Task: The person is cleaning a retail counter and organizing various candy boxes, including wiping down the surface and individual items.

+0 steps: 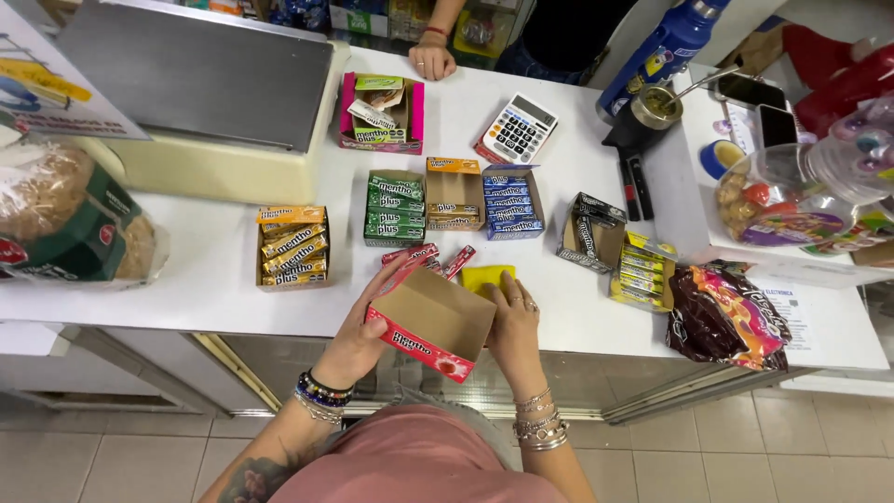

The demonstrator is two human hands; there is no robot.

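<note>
At the near edge of a white counter [214,270], a person tilts an open red cardboard candy box [430,321] between both hands: the left hand [368,321], fingers curled, clasps the box's left wall, while the right hand [514,321], fingers pressed together and ringed, lies flat against its right wall. The box's brown inside faces up and looks empty. Just beyond it, at twelve o'clock, red candy rolls [430,260] lie loose on the counter, with a yellow cloth [486,277] beside them at one o'clock. Farther out stand opened display boxes of rolls: a yellow one [292,248] at ten o'clock, then green [395,208], orange [453,196] and blue [511,203] ones side by side at twelve, and a black one [590,233] at two o'clock. A bright snack bag [726,317] lies at three o'clock. Beyond, a pink box [382,114] and a calculator [518,130] sit near the far edge, where another person's hand [431,61] rests on the counter.
</note>
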